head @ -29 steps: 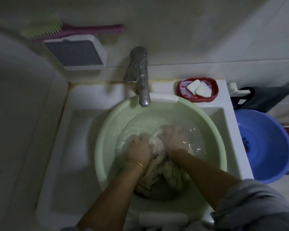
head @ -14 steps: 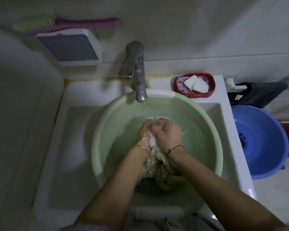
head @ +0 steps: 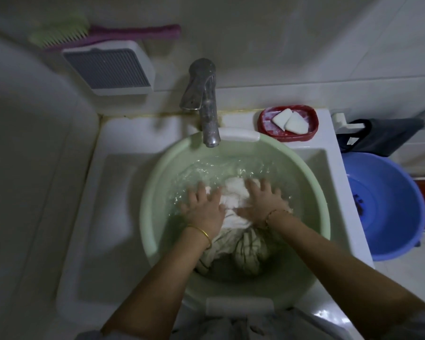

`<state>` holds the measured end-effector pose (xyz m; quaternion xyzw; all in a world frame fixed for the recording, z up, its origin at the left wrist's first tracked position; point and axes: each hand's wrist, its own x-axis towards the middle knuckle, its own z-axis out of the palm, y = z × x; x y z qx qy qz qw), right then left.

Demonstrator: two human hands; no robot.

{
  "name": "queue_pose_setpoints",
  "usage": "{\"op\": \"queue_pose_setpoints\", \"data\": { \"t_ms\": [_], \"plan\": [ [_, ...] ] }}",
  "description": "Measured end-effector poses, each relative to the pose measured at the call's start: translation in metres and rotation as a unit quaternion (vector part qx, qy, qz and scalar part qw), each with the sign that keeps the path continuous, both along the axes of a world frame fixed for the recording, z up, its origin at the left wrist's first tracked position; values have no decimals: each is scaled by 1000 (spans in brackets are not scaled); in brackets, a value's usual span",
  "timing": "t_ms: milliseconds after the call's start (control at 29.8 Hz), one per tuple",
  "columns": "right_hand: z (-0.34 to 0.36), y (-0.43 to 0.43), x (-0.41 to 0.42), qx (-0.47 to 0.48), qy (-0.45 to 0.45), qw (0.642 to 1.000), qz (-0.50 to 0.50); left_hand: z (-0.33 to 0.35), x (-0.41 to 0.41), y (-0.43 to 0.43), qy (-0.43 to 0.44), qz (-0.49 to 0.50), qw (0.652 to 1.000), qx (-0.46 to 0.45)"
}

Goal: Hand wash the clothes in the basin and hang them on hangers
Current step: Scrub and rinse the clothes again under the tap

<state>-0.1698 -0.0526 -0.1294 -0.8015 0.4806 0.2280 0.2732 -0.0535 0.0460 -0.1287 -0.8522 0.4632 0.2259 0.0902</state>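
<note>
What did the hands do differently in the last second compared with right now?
Half a second ago both hands were bunched together, gripping the cloth above the water. Now the left hand and right hand have let go, spread apart and press the pale cloth down into the water with flat, splayed fingers. The green basin, tap and soap dish stayed put.

Gold bangle (head: 205,235) on left wrist, thin beaded bracelet (head: 271,215) on right
</note>
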Motion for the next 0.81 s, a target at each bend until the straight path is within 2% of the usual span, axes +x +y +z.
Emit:
{"op": "queue_pose_setpoints", "data": {
  "t_ms": [101,168,269,336,370,403,470,504,538,638,672,706,739,807],
  "plan": [
    [-22,16,2,-25,64,991,112,-19,-1,0,16,12,995,99],
    [-26,12,2,9,73,988,133,-25,-4,-2,13,26,996,81],
    [-29,4,8,22,20,1000,8,-19,-2,-7,92,131,985,-66],
    [-32,6,11,19,-81,992,-93,-9,2,-17,180,195,953,-147],
    [-30,5,13,6,-130,983,-128,-7,4,-22,243,262,914,-190],
    [-24,7,15,17,-181,975,-125,-3,8,-28,314,346,858,-214],
    [-15,12,13,21,-264,954,-138,11,10,-33,454,507,697,-226],
    [-4,16,11,26,-308,938,-155,17,10,-34,518,563,602,-228],
    [10,21,10,20,-341,927,-157,25,10,-31,551,576,558,-232],
    [34,36,15,9,-392,912,-123,47,5,-23,637,521,523,-222],
    [39,40,18,-2,-408,906,-114,45,5,-21,647,501,538,-203],
    [43,44,21,-17,-416,902,-112,46,3,-20,643,479,569,-180],
    [44,46,22,-18,-421,900,-113,42,3,-19,622,492,586,-164],
    [43,42,26,0,-424,895,-141,41,-1,-17,603,508,598,-146]
  ]
}}
